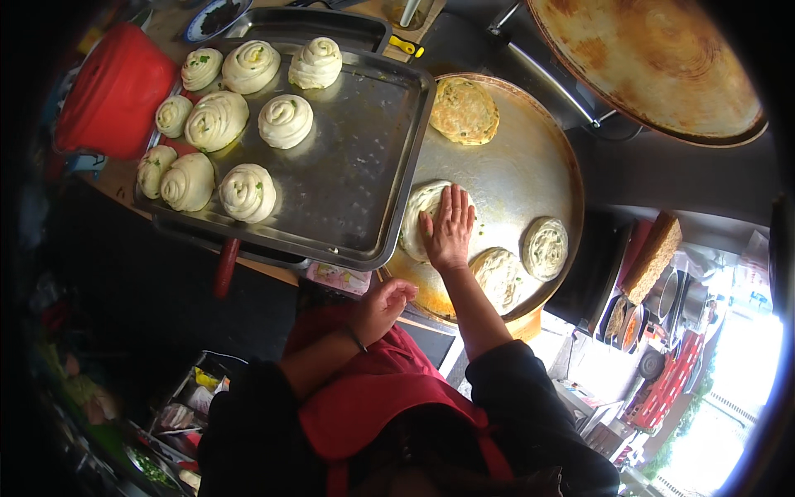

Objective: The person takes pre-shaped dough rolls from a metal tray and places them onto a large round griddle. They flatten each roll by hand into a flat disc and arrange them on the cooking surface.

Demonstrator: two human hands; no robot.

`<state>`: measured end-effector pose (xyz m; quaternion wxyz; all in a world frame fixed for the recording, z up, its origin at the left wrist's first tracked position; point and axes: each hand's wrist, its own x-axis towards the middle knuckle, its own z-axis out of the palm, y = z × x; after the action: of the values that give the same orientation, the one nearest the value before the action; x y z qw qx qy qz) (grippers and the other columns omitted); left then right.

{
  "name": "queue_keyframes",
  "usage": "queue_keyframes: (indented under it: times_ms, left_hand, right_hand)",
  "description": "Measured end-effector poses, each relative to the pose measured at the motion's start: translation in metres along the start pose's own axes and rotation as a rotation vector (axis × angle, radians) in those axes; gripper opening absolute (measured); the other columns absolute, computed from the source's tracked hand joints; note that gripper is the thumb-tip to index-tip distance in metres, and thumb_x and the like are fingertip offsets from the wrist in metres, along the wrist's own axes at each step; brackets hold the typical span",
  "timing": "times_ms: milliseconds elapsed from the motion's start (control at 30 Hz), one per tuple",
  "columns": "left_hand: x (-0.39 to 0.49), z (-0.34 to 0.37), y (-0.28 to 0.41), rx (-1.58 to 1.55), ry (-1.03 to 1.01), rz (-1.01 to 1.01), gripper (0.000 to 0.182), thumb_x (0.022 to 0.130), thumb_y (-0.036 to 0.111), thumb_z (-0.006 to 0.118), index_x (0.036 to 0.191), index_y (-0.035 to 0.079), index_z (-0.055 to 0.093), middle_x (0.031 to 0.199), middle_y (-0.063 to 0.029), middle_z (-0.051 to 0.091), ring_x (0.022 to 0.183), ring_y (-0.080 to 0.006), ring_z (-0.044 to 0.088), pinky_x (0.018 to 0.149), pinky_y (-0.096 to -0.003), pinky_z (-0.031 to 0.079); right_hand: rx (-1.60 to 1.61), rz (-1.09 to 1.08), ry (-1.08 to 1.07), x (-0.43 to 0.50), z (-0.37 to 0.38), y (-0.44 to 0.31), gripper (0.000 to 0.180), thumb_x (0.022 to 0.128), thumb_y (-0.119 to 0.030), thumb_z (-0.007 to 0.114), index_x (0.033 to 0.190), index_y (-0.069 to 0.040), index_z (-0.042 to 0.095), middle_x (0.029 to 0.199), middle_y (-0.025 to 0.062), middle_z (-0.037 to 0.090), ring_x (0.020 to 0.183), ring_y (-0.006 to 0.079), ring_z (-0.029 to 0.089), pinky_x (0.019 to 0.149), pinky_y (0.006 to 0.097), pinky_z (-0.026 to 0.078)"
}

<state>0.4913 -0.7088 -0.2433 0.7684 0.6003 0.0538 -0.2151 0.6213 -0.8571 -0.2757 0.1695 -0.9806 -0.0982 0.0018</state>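
Observation:
My right hand (451,228) lies flat, fingers extended, on a flattened round of scallion dough (417,211) at the left side of the round metal griddle (522,168). Two more pale flattened rounds are to its right, one (497,279) beside my forearm and one (545,248) near the rim. A browned scallion pancake (464,112) lies at the griddle's far side. My left hand (386,304) is held in front of the apron, fingers loosely curled and holding nothing visible. Several coiled scallion dough buns (286,121) stand on the rectangular metal tray (372,155) to the left.
A round browned griddle lid (658,56) is raised at the upper right. The tray's edge overlaps the griddle's left side. A red plastic tub (115,93) stands left, a red handle (227,267) juts out below the tray, and a yellow-handled tool (405,45) lies behind.

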Motion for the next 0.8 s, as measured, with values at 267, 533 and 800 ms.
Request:
queue_keyframes:
  times_ms: [267, 533, 800]
  left_hand:
    - [0.007, -0.003, 0.025, 0.202, -0.015, 0.159, 0.019, 0.088, -0.001, 0.049, 0.106, 0.000, 0.056, 0.099, -0.0079, 0.063, 0.093, -0.0142, 0.062, 0.081, -0.0261, 0.049]
    - [0.008, 0.000, 0.017, 0.124, -0.018, 0.089, 0.019, 0.088, 0.000, 0.049, 0.105, 0.000, 0.056, 0.099, -0.0089, 0.063, 0.093, -0.0137, 0.061, 0.080, -0.0269, 0.048]
    - [0.005, -0.009, 0.039, 0.210, -0.033, 0.162, 0.019, 0.088, -0.001, 0.049, 0.105, 0.000, 0.056, 0.098, -0.0080, 0.064, 0.091, -0.0128, 0.062, 0.079, -0.0243, 0.049]
  right_hand:
    - [0.094, -0.318, -0.154, -0.004, -0.027, 0.001, 0.057, 0.087, -0.028, 0.054, 0.137, -0.008, 0.034, 0.143, 0.0100, 0.032, 0.135, 0.0309, 0.025, 0.110, 0.0488, 0.012]
    - [-0.069, -0.193, -0.050, 0.009, 0.001, 0.006, 0.064, 0.087, -0.038, 0.049, 0.140, -0.007, 0.029, 0.146, 0.0115, 0.027, 0.136, 0.0304, 0.022, 0.109, 0.0497, 0.012]
    - [0.134, 0.098, -0.129, -0.015, -0.026, -0.014, 0.066, 0.085, -0.034, 0.056, 0.139, -0.007, 0.028, 0.143, 0.0158, 0.029, 0.136, 0.0333, 0.018, 0.109, 0.0512, 0.010]
